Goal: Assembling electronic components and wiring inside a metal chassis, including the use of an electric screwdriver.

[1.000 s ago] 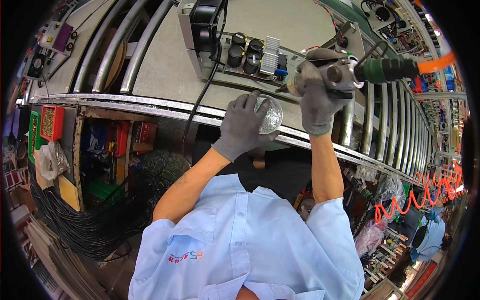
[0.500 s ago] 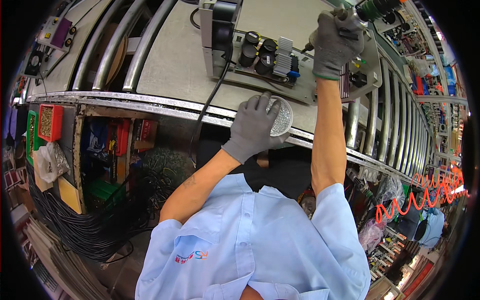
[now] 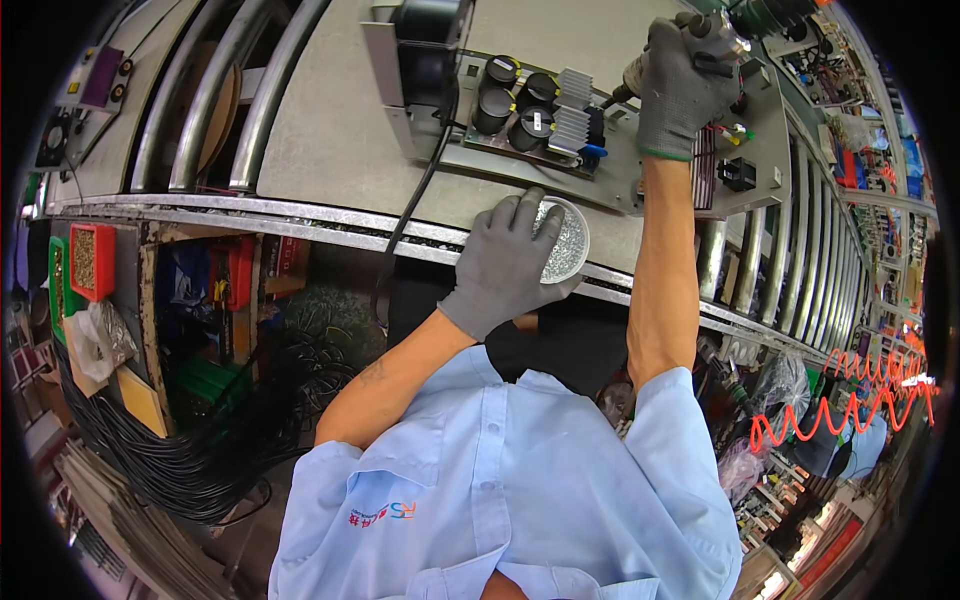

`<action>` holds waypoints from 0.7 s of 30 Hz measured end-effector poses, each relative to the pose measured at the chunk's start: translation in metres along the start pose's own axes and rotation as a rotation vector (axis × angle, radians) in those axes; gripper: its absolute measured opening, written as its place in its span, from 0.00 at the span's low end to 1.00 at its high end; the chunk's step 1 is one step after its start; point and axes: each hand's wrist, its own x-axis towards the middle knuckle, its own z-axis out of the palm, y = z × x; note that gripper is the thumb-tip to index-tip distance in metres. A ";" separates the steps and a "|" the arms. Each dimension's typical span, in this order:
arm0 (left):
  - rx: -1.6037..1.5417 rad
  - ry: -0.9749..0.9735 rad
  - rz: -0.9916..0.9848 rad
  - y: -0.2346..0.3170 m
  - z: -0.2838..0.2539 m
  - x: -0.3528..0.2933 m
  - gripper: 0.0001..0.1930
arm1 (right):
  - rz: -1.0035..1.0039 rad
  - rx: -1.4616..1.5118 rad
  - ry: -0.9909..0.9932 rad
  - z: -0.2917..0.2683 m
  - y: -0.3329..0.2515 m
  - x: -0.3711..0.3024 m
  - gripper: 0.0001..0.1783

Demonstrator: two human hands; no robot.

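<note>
My left hand, in a grey glove, curls around a round white bowl at the bench's front edge. Small silvery pieces, perhaps screws, fill the bowl. Farther right, my gloved right hand is closed around a powered screwdriver with a silver body. Its dark tip points left, near a finned heat sink. That heat sink stands on a circuit board with several black capacitors. The board sits in an open metal chassis; my right hand hides part of it.
Steel rollers lie left of the grey bench top, with more rollers at right. A black cable hangs over the front edge. Red and green bins stand at far left. Coiled orange hose hangs at right.
The chassis sits slightly farther left and its right end shows more. My right hand and the screwdriver have shifted a little right. My left hand stays around the bowl.
</note>
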 end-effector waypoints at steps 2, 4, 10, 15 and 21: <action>-0.001 -0.020 0.000 0.002 0.001 0.002 0.39 | -0.026 -0.012 0.008 -0.003 0.005 0.003 0.08; 0.022 0.019 -0.010 0.002 0.003 0.002 0.38 | 0.168 -0.003 0.105 0.010 -0.003 0.001 0.03; 0.069 0.058 0.010 0.004 0.006 0.006 0.36 | 0.277 -0.107 0.046 0.013 -0.023 0.001 0.11; 0.076 0.063 0.044 0.005 0.002 0.007 0.36 | -0.144 -0.407 0.046 0.006 -0.014 -0.001 0.04; 0.062 0.079 0.054 0.002 0.003 -0.001 0.36 | 0.191 -0.085 0.039 0.009 -0.019 -0.009 0.06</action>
